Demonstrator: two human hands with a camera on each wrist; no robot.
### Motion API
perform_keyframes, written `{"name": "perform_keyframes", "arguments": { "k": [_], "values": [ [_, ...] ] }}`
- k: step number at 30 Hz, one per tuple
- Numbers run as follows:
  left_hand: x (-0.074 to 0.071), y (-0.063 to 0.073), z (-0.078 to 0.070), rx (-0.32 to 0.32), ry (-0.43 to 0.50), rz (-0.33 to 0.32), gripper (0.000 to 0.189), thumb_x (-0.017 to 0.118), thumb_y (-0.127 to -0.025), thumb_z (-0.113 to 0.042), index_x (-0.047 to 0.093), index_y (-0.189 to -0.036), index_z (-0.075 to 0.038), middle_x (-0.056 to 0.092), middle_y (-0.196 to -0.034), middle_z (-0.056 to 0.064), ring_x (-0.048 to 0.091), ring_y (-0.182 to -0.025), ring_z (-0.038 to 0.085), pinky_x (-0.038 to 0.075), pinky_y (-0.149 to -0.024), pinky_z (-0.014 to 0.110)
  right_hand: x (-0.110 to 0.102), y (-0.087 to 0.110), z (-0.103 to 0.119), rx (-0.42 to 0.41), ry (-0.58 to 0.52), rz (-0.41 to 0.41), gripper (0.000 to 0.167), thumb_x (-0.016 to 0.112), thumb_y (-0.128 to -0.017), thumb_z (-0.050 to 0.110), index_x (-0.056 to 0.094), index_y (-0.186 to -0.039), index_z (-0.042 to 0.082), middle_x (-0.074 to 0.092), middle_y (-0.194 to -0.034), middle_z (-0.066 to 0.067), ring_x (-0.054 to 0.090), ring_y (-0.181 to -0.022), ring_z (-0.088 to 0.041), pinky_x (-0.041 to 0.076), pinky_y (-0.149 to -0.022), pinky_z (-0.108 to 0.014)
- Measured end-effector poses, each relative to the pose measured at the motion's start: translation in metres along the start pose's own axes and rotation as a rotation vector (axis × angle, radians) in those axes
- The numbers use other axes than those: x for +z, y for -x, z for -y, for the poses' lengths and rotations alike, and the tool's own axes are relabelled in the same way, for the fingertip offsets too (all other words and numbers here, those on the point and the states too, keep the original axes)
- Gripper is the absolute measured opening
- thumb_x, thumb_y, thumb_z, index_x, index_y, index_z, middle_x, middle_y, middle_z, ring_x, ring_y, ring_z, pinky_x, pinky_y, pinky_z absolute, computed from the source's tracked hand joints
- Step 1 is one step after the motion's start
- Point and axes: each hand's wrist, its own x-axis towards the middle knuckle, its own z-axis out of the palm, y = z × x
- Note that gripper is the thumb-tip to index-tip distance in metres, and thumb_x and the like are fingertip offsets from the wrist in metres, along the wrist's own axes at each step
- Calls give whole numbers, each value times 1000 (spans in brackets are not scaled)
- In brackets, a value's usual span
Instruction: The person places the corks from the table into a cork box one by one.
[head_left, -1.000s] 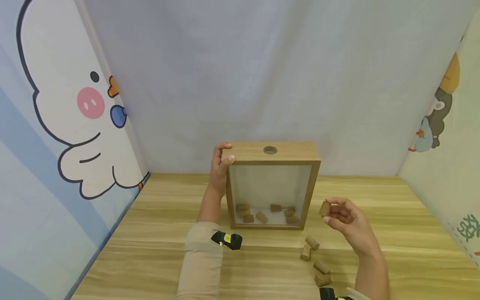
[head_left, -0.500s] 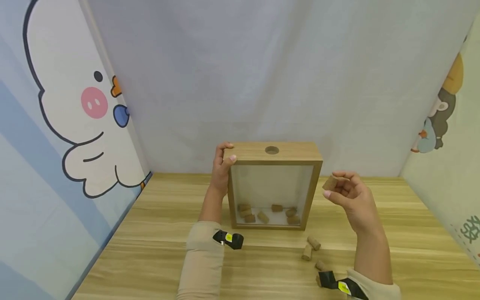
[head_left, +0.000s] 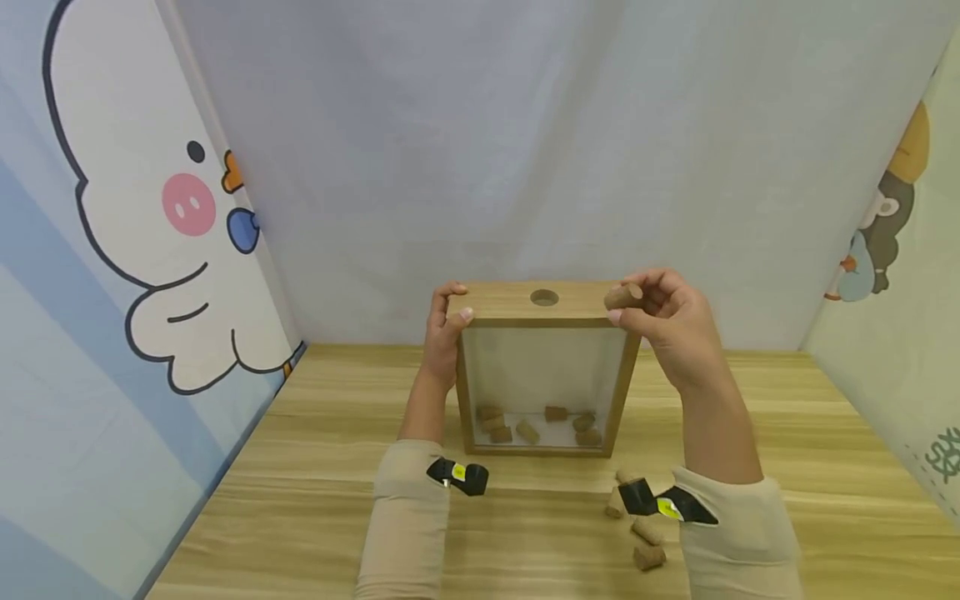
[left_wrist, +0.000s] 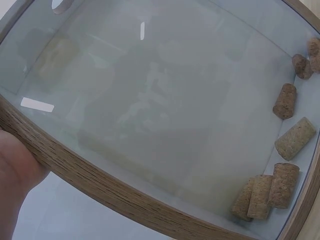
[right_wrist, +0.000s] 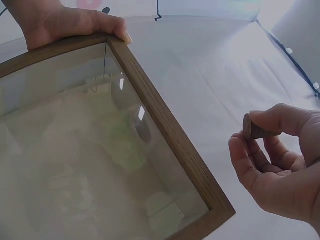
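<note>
A wooden-framed shadow box (head_left: 555, 324) with a clear front stands upright on the table, a round hole (head_left: 544, 297) in its top. My left hand (head_left: 442, 337) grips the box's upper left corner, thumb in front and fingers behind. Between the thumb and fingers of my right hand (head_left: 675, 329) is a cork (head_left: 624, 296), held over the top's right end, to the right of the hole. In the right wrist view the cork (right_wrist: 255, 131) lies roughly sideways in the pinch. Several corks (left_wrist: 295, 138) lie at the bottom inside the box.
Several loose corks (head_left: 648, 557) lie on the wood-grain table (head_left: 540, 533) in front of the box's right side, partly covered by the right wrist camera (head_left: 637, 497). A pale curtain (head_left: 450, 167) hangs behind, and printed cloth walls (head_left: 135, 333) flank the table.
My right hand has risen from beside the box and moved left with the cork, to above the top's right end. The left hand keeps its grip on the corner.
</note>
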Motion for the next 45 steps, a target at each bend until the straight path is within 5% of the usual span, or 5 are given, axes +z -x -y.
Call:
{"name": "perform_keyframes", "arguments": {
  "k": [8, 18, 28, 41, 45],
  "values": [
    [1, -1, -1, -29, -26, -9, 33, 45, -82, -18, 40, -113, -10, 18, -139, 14, 40, -54, 13, 40, -59, 32, 21, -41, 1, 92, 159, 48, 24, 64, -82, -2, 54, -103, 2, 60, -95, -7, 56, -92, -22, 44, -79, -26],
    [1, -2, 1, 4, -35, -24, 32, 50, -80, -26, 44, -111, -21, 26, -134, 5, 40, -55, 14, 40, -58, 35, 31, -88, -6, 410, 464, 180, 26, 65, -81, 1, 52, -104, 2, 57, -98, -9, 52, -79, -19, 40, -63, -29],
    [3, -3, -1, 9, -82, -48, 31, 50, -79, -27, 45, -110, -22, 26, -136, 6, 39, -95, 20, 37, -75, 39, 35, -113, 3, 650, 585, 287, 24, 66, -78, -5, 54, -99, -2, 61, -82, -11, 47, -56, -12, 35, -48, -20],
    [2, -1, 2, 12, -57, -34, 31, 50, -80, -27, 45, -110, -22, 27, -134, 6, 38, -64, 18, 38, -62, 32, 21, -38, 4, 224, 474, 304, 31, 64, -86, 6, 52, -110, -8, 60, -100, -17, 59, -88, -25, 48, -77, -32],
    [1, -2, 2, 13, -79, -31, 32, 50, -80, -27, 44, -111, -21, 26, -136, 6, 37, -76, 24, 36, -69, 38, 12, -15, -3, 126, 449, 331, 30, 63, -87, 5, 53, -111, -9, 58, -104, -19, 58, -93, -25, 47, -79, -31]
  ]
}}
